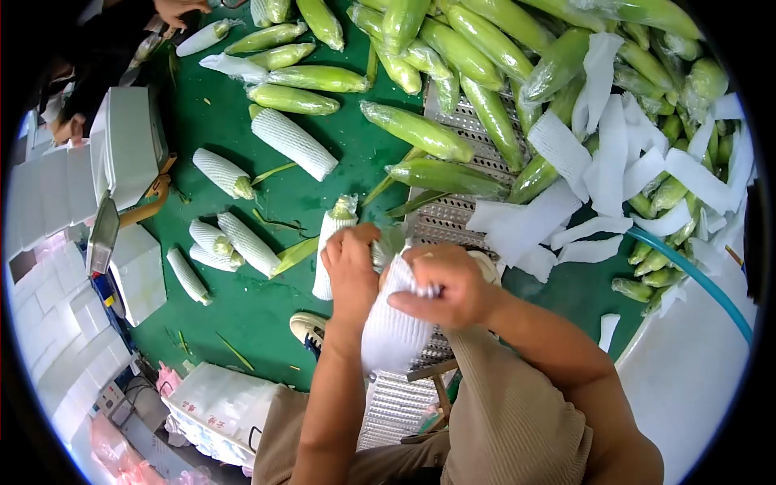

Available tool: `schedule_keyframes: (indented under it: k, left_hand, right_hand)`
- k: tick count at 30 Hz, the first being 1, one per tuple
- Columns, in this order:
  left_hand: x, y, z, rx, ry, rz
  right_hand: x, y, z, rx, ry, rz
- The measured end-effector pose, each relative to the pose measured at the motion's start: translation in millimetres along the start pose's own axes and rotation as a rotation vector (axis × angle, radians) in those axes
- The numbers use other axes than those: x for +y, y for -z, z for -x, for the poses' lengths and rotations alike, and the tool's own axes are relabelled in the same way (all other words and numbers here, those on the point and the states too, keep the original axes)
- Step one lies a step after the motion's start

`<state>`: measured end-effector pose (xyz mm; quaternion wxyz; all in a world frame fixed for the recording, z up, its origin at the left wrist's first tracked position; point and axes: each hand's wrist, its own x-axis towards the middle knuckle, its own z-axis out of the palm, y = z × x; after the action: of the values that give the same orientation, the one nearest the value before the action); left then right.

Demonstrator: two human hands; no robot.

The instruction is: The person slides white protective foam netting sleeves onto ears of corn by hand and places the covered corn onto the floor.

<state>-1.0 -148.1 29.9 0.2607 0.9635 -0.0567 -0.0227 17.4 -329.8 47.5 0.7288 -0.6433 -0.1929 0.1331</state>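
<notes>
Between my hands, above my lap, is a white foam net sleeve (394, 333). My right hand (451, 284) is closed on its upper edge, thumb and fingers pinching the mesh. My left hand (352, 263) is closed beside it, at the plastic-wrapped green end of an ear of corn (390, 241). Much of that ear is hidden by my fingers and the sleeve. Just past my left hand, a corn ear in a foam sleeve (324, 255) lies on the green floor.
Wrapped green corn ears (485, 48) are heaped at the upper right, with loose white foam sleeves (618, 153) on them. Several sleeved ears (293, 144) lie on the green floor (218, 335). White foam boxes (129, 137) stand left. A blue hose (699, 279) curves right. Another person's hand (179, 11) shows top left.
</notes>
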Motion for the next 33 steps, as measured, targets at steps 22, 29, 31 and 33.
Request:
schedule_keyframes:
  k: [22, 29, 31, 33]
  left_hand:
    - [-37, -133, 86, 0.445, 1.067, 1.736]
    - [-88, -131, 87, 0.526, 1.019, 1.461]
    - [-74, -143, 76, 0.4, 0.851, 1.538]
    - [-61, -158, 65, 0.256, 0.681, 1.592]
  right_hand:
    - [218, -69, 49, 0.382, -0.575, 0.123]
    - [129, -94, -33, 0.099, -0.618, -0.136]
    - [117, -83, -46, 0.036, -0.413, 0.014]
    - [131, -57, -35, 0.123, -0.169, 0.318]
